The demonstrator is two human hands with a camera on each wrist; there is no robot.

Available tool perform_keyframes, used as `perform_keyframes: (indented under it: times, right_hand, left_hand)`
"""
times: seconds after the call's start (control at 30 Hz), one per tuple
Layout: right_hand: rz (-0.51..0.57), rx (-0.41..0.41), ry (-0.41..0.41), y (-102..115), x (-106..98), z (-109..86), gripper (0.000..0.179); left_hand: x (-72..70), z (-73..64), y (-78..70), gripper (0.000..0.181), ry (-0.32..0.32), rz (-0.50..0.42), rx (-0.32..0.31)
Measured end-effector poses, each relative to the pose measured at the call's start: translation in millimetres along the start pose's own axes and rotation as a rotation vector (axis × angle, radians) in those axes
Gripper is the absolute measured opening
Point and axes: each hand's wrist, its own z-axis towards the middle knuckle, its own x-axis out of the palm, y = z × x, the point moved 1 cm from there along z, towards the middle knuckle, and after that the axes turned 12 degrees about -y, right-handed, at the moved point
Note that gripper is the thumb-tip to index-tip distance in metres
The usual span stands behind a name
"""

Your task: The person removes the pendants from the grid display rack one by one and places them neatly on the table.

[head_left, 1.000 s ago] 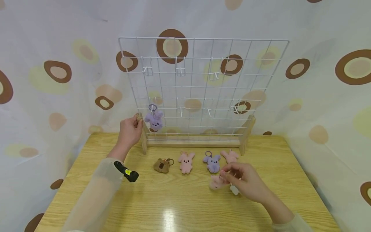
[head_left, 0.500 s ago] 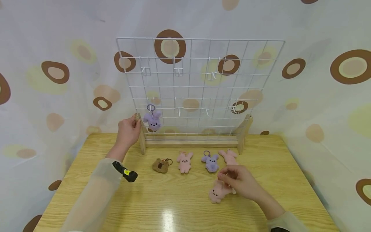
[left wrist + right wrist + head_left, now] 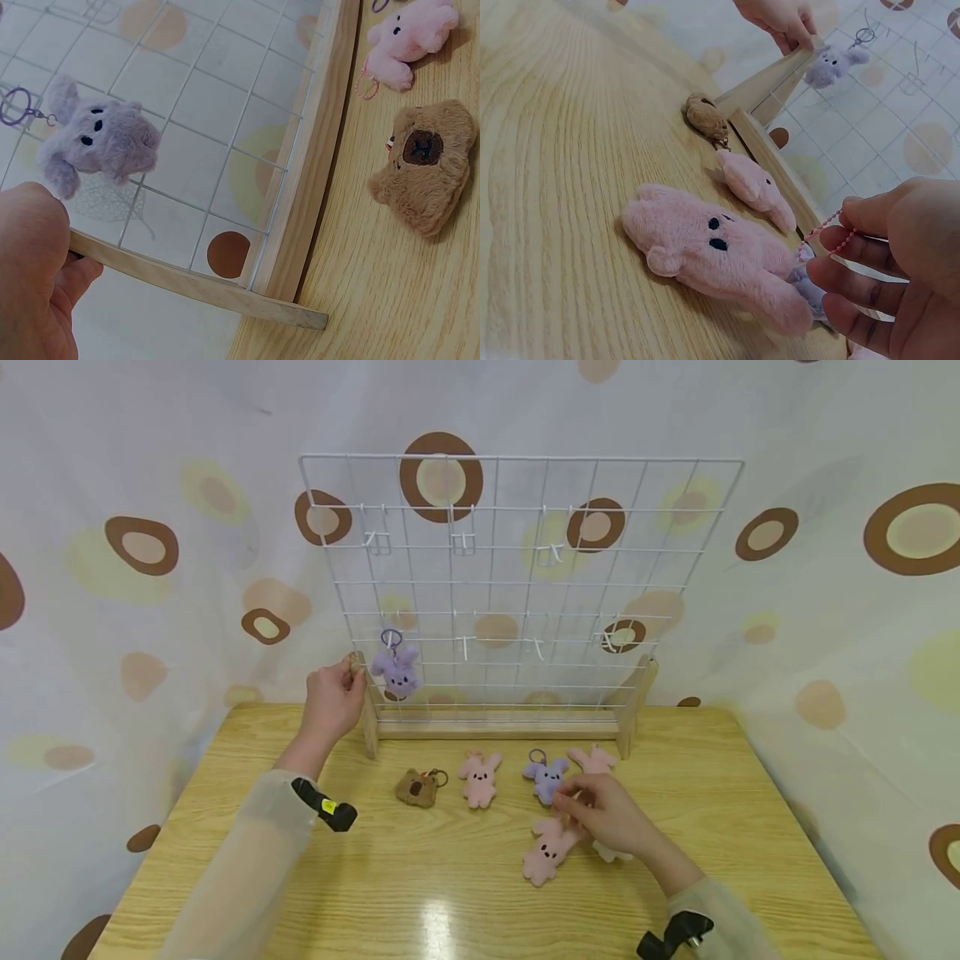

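My left hand [image 3: 333, 697] grips the top of the left wooden upright [image 3: 369, 722] of a white wire grid rack [image 3: 502, 583]. Beside it, a purple plush bunny keychain [image 3: 397, 677] hangs by its ring from a lower hook. With thumb and fingertips, my right hand [image 3: 607, 814] pinches the pink bead chain [image 3: 810, 241] of a pink plush bunny keychain [image 3: 546, 853]. In the right wrist view this bunny [image 3: 705, 244] stretches away from the fingers, face showing, just over or on the table; I cannot tell which. A white plush piece [image 3: 612, 853] is partly hidden under that hand.
Along the rack's foot lie a brown bear keychain [image 3: 417, 789], a pink bunny [image 3: 480, 781], a purple bunny [image 3: 546, 779] and another pink bunny [image 3: 592, 760] partly behind the right hand. Several white hooks [image 3: 465, 647] stick out from the grid.
My right hand has shifted left with the pink bunny, which has swung out below the fingers and now shows its whole front. My left hand stays on the upright.
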Motion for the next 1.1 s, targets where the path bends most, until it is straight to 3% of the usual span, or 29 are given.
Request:
perform_keyframes:
  times: [0.37,0.53,0.73,1.0,1.1]
  right_hand:
    - [-0.025,-0.051,0.008,-1.2,16.2,21.5,0.012]
    - [-0.043,-0.012,0.041,0.1,21.2,26.0,0.013]
    - [-0.114,0.007,0.032,-3.8,21.5,24.0,0.006]
    - [-0.09,-0.043,0.037,-0.8,15.2,25.6,0.004]
    - [-0.082,-0.02,0.047,6.7,14.3,32.2,0.006]
  left_hand:
    - [-1.9,0.9,-0.7,0.039,0.003,0.005,-0.013]
    - [-1.8,0.2,-0.8,0.039,0.012,-0.006,-0.03]
    - [-0.1,0.3,0.3,0.034,0.013,-0.022,-0.043]
    - [-0.7,-0.1,-2.1,0.031,0.008,-0.01,-0.045]
    - [-0.3,-0.2,-2.0,0.032,0.013,-0.01,-0.049]
